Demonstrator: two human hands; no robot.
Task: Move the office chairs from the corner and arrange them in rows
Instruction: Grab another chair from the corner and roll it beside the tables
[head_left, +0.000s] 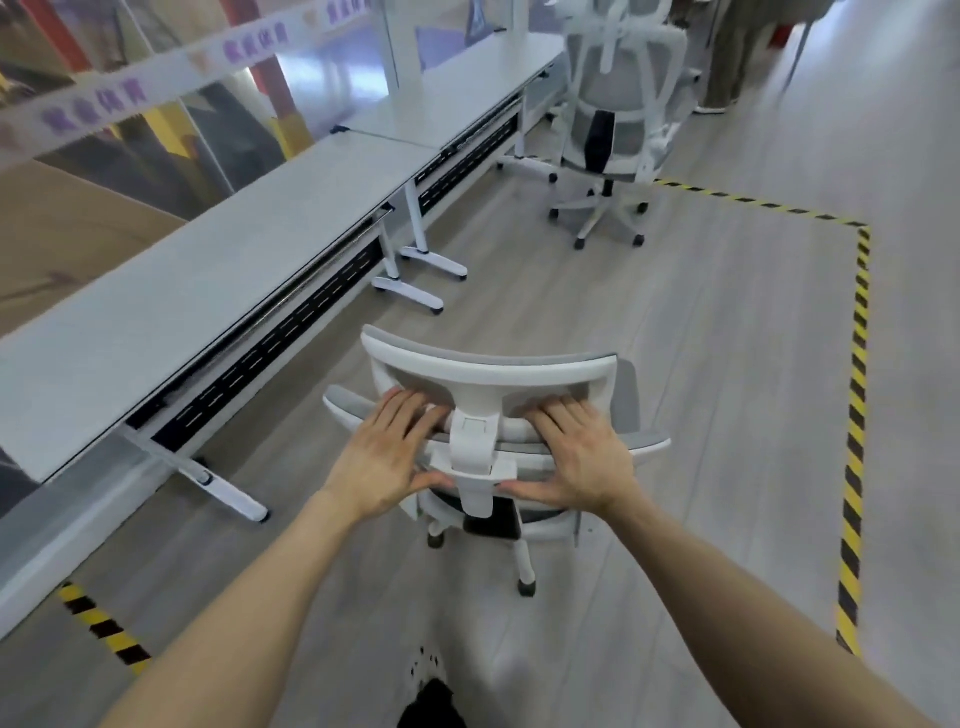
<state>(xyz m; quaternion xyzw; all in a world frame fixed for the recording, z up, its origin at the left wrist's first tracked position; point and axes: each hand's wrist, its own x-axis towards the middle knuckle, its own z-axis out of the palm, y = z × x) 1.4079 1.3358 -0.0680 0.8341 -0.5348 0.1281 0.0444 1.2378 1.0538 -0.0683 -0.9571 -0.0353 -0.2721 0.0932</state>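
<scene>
— Along the left edge of the floor, what stands there?
— Two long white desks end to end, on white legs, backed against a glass wall with a pale banner of purple characters across it. A tape strip, yellow and black, crosses the floor's near left corner.
— And the chair?
— Grey with a white frame, it stands mid-floor, near the first desk's front edge but apart from it, back toward the camera, castors down.
— Who holds it?
— Both hands. The left hand grips the top of the backrest left of the headrest bracket: fingers slightly spread and folded over the rail, thumb tucked under toward the bracket. The right hand mirrors it on the bracket's other side, fingers over the rail, thumb beneath.
— Anything further right?
— A second chair of the same kind, at the far end of the floor by the far desk's end, well apart from the first. A tape line runs from beside its base to a corner, then down the floor's right edge.
</scene>
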